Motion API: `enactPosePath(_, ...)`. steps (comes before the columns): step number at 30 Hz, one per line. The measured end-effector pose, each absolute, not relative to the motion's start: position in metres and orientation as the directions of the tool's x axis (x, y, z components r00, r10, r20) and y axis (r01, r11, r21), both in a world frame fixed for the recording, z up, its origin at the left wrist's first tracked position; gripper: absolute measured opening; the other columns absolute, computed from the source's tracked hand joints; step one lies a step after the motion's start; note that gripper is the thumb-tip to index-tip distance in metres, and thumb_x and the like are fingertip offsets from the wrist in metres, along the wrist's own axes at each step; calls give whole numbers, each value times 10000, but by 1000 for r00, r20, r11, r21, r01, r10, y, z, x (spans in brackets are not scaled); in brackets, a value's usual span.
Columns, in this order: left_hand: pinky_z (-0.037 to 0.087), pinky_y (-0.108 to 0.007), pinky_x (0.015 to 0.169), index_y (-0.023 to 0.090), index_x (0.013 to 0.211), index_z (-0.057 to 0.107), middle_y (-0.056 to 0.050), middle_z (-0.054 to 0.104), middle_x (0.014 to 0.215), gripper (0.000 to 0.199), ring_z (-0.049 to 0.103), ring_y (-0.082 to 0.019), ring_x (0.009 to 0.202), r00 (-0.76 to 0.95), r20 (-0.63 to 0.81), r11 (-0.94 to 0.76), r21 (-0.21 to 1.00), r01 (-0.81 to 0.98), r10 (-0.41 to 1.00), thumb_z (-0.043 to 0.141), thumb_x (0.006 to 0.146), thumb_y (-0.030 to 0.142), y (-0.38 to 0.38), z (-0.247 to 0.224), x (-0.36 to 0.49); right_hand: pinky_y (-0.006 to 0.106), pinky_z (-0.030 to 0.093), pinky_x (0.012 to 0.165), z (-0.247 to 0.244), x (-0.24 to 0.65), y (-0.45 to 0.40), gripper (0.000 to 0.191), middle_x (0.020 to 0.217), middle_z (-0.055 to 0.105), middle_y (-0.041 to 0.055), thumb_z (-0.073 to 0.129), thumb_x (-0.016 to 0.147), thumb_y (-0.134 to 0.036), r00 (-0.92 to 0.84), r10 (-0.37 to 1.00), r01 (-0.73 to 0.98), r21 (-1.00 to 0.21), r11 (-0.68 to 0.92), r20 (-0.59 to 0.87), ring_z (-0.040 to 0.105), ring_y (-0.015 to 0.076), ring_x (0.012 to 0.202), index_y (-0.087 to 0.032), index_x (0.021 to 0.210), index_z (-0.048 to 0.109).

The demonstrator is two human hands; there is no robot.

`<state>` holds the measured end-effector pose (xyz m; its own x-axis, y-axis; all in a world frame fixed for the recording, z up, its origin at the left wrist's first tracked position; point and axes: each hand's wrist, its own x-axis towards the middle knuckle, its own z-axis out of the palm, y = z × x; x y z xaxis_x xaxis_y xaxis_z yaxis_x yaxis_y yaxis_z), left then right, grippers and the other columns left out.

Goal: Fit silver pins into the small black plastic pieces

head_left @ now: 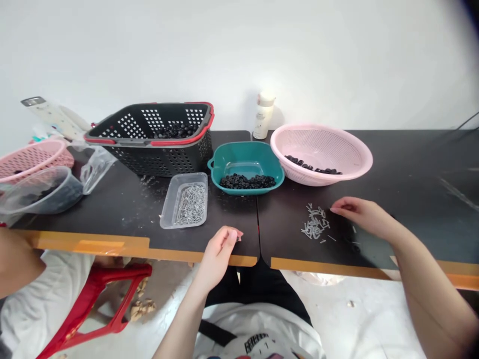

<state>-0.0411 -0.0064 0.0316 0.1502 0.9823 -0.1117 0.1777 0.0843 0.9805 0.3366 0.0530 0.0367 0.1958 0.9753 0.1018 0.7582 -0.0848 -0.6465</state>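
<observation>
I have two black tabletops (407,174) meeting at a seam, their back edge against a white wall (337,60) and their front edge bound in orange tape (172,253); under that edge I see a pale floor (348,319) and a red stool (99,281), with a co-worker's forearm (17,259) at the left front corner. Along the back stand a black basket (175,158) left of the seam, a cream bottle (263,117) close to the wall, and a pink colander (318,130) on the right-hand top; a teal basin (239,151) reaches across the seam, just beside the colander. A clear tray (171,209) of silvery pins (191,204) sits before the basket, near the front edge. A loose heap of metal pins (315,223) lies on the right-hand top, between the colander and the front edge. My left hand (220,245) is over the front edge, left of the seam, fingers curled and thumb against forefinger; I cannot tell what, if anything, they pinch. My right hand (355,213) is just right of the heap, thumb and forefinger nearly meeting; whether a pin is between them I cannot tell. For moving, I have bare black surface running from that hand towards the right edge, and a strip between basin and left hand.
</observation>
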Motion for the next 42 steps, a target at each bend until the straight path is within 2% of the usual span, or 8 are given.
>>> enactPosePath(5, 499, -213, 686, 174, 790, 645, 14, 581, 743, 351, 547, -82, 641, 154, -237, 281, 866, -413, 959, 675, 789, 524, -13, 34, -32, 318, 509, 596, 68, 268, 18, 318, 785, 699, 83, 699, 753, -528, 54, 999, 549, -835, -32, -2, 639, 211, 671, -215, 814, 690)
enactPosePath(8, 509, -182, 627, 170, 780, 671, 23, 577, 687, 341, 548, -67, 613, 163, -275, 319, 764, -560, 947, 773, 702, 485, -19, 41, -23, 295, 532, 657, 81, 206, -4, 228, 801, 691, 58, 667, 831, -437, -212, 977, 403, -911, 91, 4, 648, 199, 721, -215, 780, 674)
enactPosePath(13, 537, -194, 640, 167, 799, 712, 11, 633, 687, 334, 589, -75, 608, 65, -241, 236, 800, -552, 968, 815, 657, 451, -25, 47, -21, 260, 540, 683, 86, 141, -15, 138, 831, 697, 28, 602, 901, -291, -319, 939, 308, -923, 231, 129, 662, 168, 740, -223, 813, 685)
enactPosePath(18, 550, -211, 668, 175, 821, 735, -14, 671, 718, 272, 642, -107, 655, -1, -168, 146, 858, -492, 986, 779, 717, 423, -30, 40, -31, 231, 572, 696, 82, 124, -19, 29, 821, 717, 7, 653, 860, -221, -257, 961, 189, -969, 157, 105, 706, 156, 760, -221, 871, 626)
enactPosePath(25, 559, -198, 663, 190, 796, 770, -9, 668, 717, 155, 652, -113, 683, -4, -110, 96, 887, -453, 994, 806, 700, 306, -35, 29, -33, 234, 561, 662, 75, 124, -26, 143, 813, 712, -15, 641, 862, -167, -286, 937, 322, -901, 291, 200, 697, 143, 711, -232, 821, 520)
enactPosePath(29, 560, -176, 617, 166, 771, 766, -5, 680, 652, 242, 650, -92, 599, 26, -240, 211, 795, -569, 971, 858, 620, 330, -40, 25, -29, 206, 518, 619, 74, 127, -27, 129, 793, 709, -23, 648, 877, -156, -336, 877, 379, -804, 459, 342, 679, 128, 688, -232, 835, 553)
enactPosePath(34, 568, -151, 597, 127, 794, 739, -8, 680, 626, 319, 633, -71, 564, 160, -458, 418, 543, -729, 874, 886, 579, 310, -54, 23, -20, 227, 495, 615, 62, 128, -32, 113, 770, 683, -2, 673, 855, -144, -325, 857, 396, -766, 507, 399, 621, 129, 666, -209, 804, 595)
enactPosePath(42, 592, -139, 586, 106, 834, 712, -43, 720, 740, 104, 682, -81, 585, 222, -625, 541, 380, -750, 748, 694, 773, 24, -71, 0, -7, 268, 551, 710, 33, 144, -58, 133, 902, 721, 27, 640, 870, -173, -180, 866, 326, -802, 500, 466, 666, 162, 797, -232, 988, 656)
